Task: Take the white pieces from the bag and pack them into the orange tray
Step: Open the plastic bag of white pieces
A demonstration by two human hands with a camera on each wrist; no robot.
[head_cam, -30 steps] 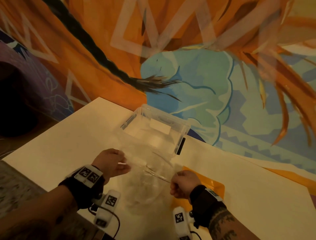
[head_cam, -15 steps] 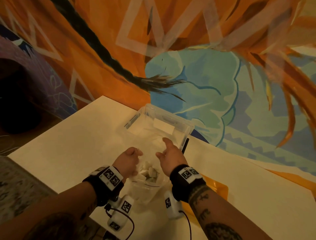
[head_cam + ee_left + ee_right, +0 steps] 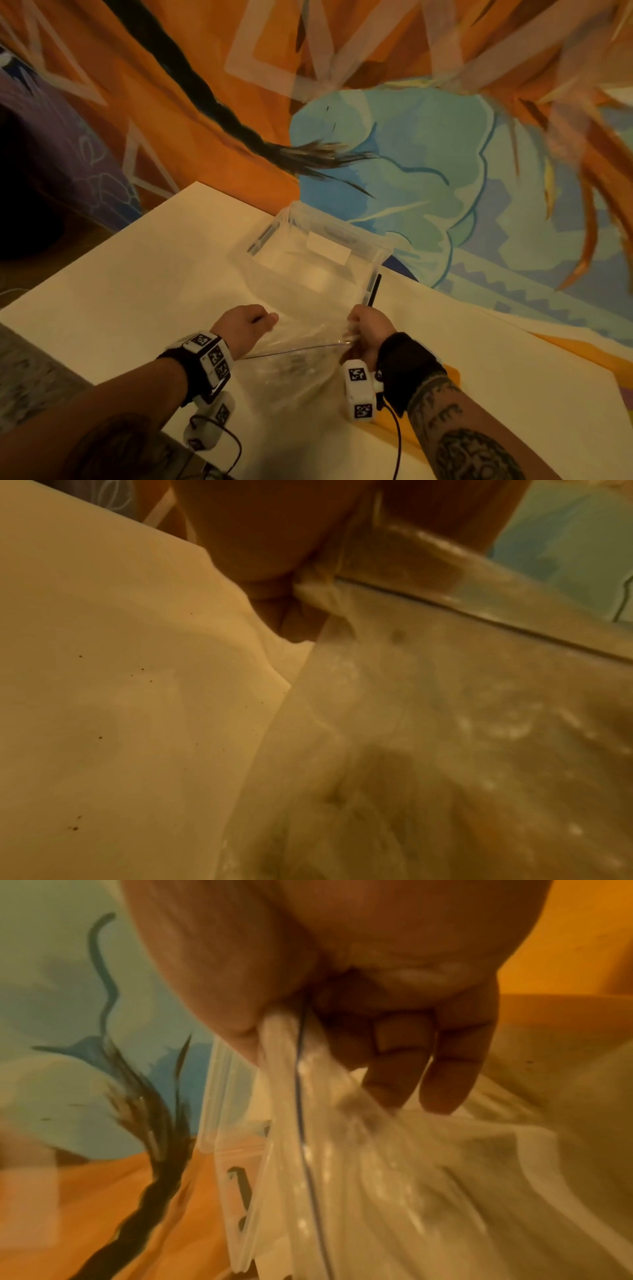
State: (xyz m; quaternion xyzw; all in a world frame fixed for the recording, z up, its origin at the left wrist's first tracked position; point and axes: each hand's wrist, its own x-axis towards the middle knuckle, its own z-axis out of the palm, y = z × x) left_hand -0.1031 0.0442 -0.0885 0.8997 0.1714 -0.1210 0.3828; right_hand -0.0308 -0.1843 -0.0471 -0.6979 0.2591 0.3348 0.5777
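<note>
Head view: my left hand point(image 3: 244, 325) and right hand point(image 3: 368, 329) each pinch the clear zip bag point(image 3: 301, 363) taut at 6 o'clock of the clear bin point(image 3: 373, 267); the orange tray point(image 3: 455, 373) lies under my right wrist. Left wrist view: my grip clenches the bag's corner point(image 3: 318, 593). Right wrist view: fingers point(image 3: 404, 1069) bunch the plastic. I should pull evenly, keeping the mouth up; I cannot see the white pieces.

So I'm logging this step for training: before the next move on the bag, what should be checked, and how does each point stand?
1. Left hand grips its bag edge: ok.
2. Right hand grips the opposite edge: ok.
3. Bag mouth open: not ok, top edge stretched taut.
4. White pieces visible inside: cannot tell.
5. Orange tray reachable: ok, but mostly hidden under the right forearm.
6. Clear bin apart from the bag: cannot tell.
</note>
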